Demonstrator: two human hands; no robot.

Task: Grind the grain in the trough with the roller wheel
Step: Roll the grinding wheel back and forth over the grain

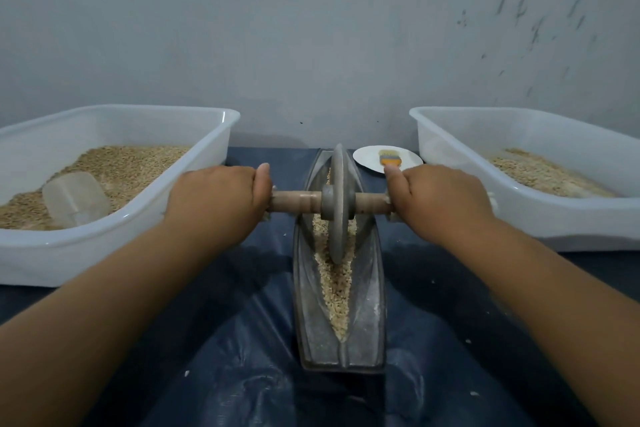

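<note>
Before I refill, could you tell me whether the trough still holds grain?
Yes: crushed grain lines the trough channel, beneath and before the roller wheel.

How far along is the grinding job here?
Done: the grain near the trough's close end looks partly cracked. In hand: left hand and right hand grip the roller wheel's axle, wheel mid-trough. Left: coarse pieces remain to grind.

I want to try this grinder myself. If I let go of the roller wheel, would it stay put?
The roller wheel looks like thick stone or metal, so probably heavy. Standing on a thin edge in the curved trough, it would likely roll downhill and tip sideways; the left hand and right hand steady it.
</note>
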